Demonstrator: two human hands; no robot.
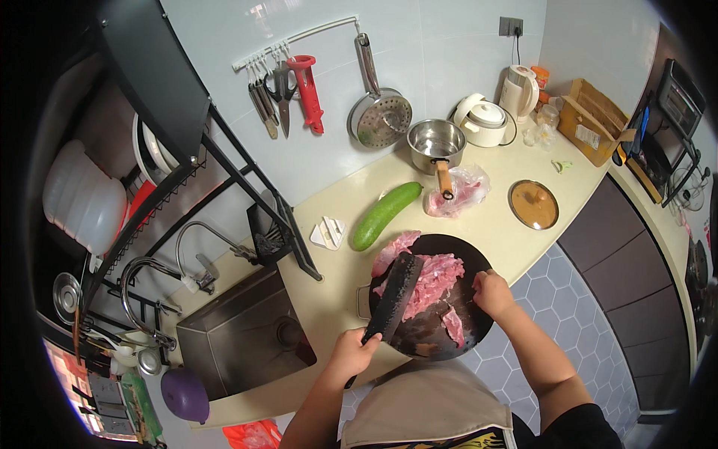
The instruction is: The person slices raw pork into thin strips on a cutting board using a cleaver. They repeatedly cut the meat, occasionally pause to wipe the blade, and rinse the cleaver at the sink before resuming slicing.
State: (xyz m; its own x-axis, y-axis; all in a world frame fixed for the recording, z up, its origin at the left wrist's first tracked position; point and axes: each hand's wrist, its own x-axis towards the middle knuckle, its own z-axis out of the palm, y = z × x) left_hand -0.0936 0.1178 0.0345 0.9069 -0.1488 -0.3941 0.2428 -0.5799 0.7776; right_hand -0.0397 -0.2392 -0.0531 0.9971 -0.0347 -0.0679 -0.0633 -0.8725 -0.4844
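Note:
My left hand (352, 354) grips the handle of a black-bladed cleaver (395, 297). Its wide blade points away from me, over the left part of a dark round cutting board (474, 322). Sliced raw pink meat (435, 283) is heaped right of the blade. A larger slab of meat (395, 251) lies at the board's far left edge, partly behind the cleaver. One loose strip of meat (453, 327) rests apart, closer to me. At the board's right rim is my right hand (493, 293), fingers curled; whether they pinch anything is hidden.
Beyond the board lie a green gourd (387, 216), bagged meat (457, 193) and a steel saucepan (436, 147) whose wooden handle points at me. A round lid (533, 205) sits near the counter's right edge. The sink (247, 331) and a black rack (252, 191) stand left.

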